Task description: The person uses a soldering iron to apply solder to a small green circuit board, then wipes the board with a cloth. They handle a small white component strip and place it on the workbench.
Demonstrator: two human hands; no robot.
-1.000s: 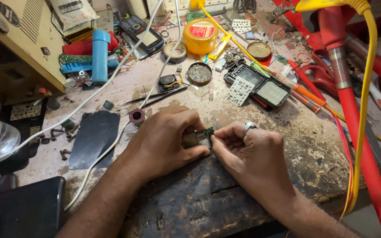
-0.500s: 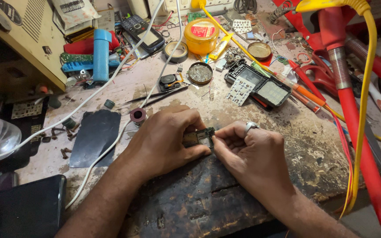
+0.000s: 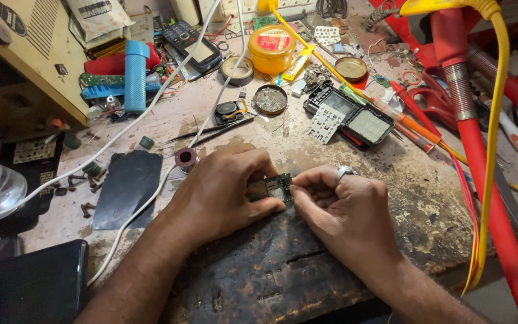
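Observation:
A small green circuit board (image 3: 273,186) lies between both hands over the worn wooden bench (image 3: 253,276). My left hand (image 3: 226,189) curls around its left end and holds it down. My right hand (image 3: 346,210), a ring on one finger, pinches the board's right edge with thumb and forefinger. Most of the board is hidden under my fingers.
A dismantled phone housing (image 3: 355,120) and keypad sheet (image 3: 325,124) lie beyond my hands. A yellow tub (image 3: 272,48), tape roll (image 3: 237,70), blue cylinder (image 3: 135,75), black phone (image 3: 193,45), tweezers (image 3: 211,129) and dark back cover (image 3: 126,187) clutter the bench. Red and yellow hoses (image 3: 481,150) run on the right.
Both hands stay on the circuit board; my fingers have shifted only slightly on it.

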